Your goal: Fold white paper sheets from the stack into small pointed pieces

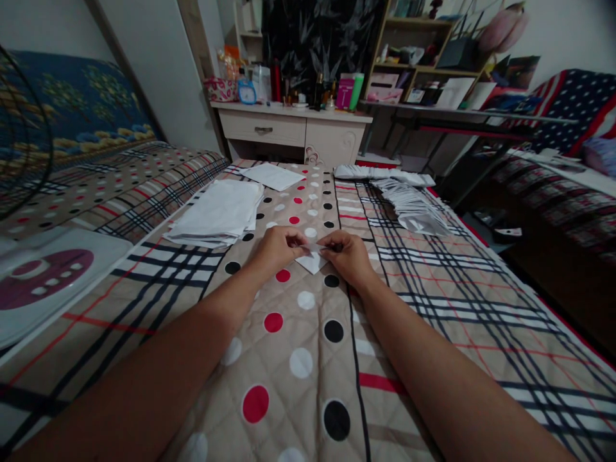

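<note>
A small piece of folded white paper (314,262) lies on the quilted bedspread (289,340), one corner pointing toward me. My left hand (282,247) pinches its left side, and my right hand (347,256) pinches its right side. The fingertips of both hands nearly meet over the paper and cover its far part. Beyond my left hand is a stack of white paper sheets (214,212). Another white sheet (273,175) lies farther back. On the right, several folded white papers (409,202) are lined up in an overlapping row.
At the far end stands a white dresser (264,129) topped with bottles and boxes. A white plastic package (108,247) with a purple label sits at the left edge. A wire-frame object (47,128) is at the upper left. Shelves (418,22) stand at the back right.
</note>
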Demonstrator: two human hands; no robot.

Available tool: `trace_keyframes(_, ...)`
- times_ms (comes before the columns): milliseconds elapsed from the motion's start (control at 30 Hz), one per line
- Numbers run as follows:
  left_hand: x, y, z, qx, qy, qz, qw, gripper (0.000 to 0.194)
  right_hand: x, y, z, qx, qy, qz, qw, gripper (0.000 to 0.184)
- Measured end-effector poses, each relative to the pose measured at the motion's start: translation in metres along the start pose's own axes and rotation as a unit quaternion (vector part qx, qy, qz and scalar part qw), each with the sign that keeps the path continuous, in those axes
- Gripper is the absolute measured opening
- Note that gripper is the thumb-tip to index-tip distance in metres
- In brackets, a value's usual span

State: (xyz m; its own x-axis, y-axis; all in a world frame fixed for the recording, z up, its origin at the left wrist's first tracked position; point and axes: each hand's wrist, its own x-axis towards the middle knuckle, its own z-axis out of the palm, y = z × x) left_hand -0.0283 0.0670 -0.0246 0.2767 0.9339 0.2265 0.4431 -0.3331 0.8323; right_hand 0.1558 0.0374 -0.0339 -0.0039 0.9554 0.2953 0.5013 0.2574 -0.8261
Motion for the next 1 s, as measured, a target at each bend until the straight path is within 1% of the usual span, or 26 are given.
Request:
trace_keyframes(67, 0.000, 0.002, -0.002, -0.001, -0.018, 0.014, 1.000, 0.008, -0.001, -0.002, -0.001, -0.015, -0.009, -0.013, 1.000, 0.018)
trace_keyframes(100, 0.000, 0.001, -0.003, 0.001, -0.027, 0.031, 0.999, 0.007, -0.001, -0.003, -0.001, -0.022, -0.011, -0.020, 1.000, 0.020)
trace_keyframes(267, 0.003, -0.007, -0.008, -0.007, -0.073, 0.152, 0.986, 0.018, -0.003, -0.004, -0.001, -0.043, -0.028, -0.053, 0.997, 0.028)
trace_keyframes(400, 0.003, -0.009, -0.011, -0.022, -0.098, 0.195, 0.976, 0.017, -0.004, -0.004, -0.001, -0.059, -0.039, -0.084, 0.994, 0.030)
trace_keyframes(533, 0.002, -0.006, -0.015, -0.017, -0.114, 0.208, 0.971, 0.016, -0.004, -0.006, -0.001, -0.065, -0.042, -0.101, 0.992, 0.029)
trace_keyframes(667, 0.001, -0.002, -0.018, -0.007, -0.134, 0.200, 0.971, 0.017, -0.005, -0.008, -0.002, -0.065, -0.056, -0.088, 0.992, 0.027)
trace_keyframes(800, 0.000, 0.001, -0.018, -0.001, -0.125, 0.190, 0.974, 0.018, -0.005, -0.008, -0.004, -0.055, -0.071, -0.074, 0.993, 0.033)
trace_keyframes(900, -0.001, 0.000, -0.018, 0.007, -0.123, 0.185, 0.975, 0.019, -0.004, -0.008, -0.006, -0.046, -0.085, -0.087, 0.991, 0.034)
trace_keyframes(1000, -0.002, 0.000, -0.019, 0.013, -0.135, 0.182, 0.974, 0.020, -0.004, -0.010, -0.007, -0.040, -0.090, -0.095, 0.991, 0.034)
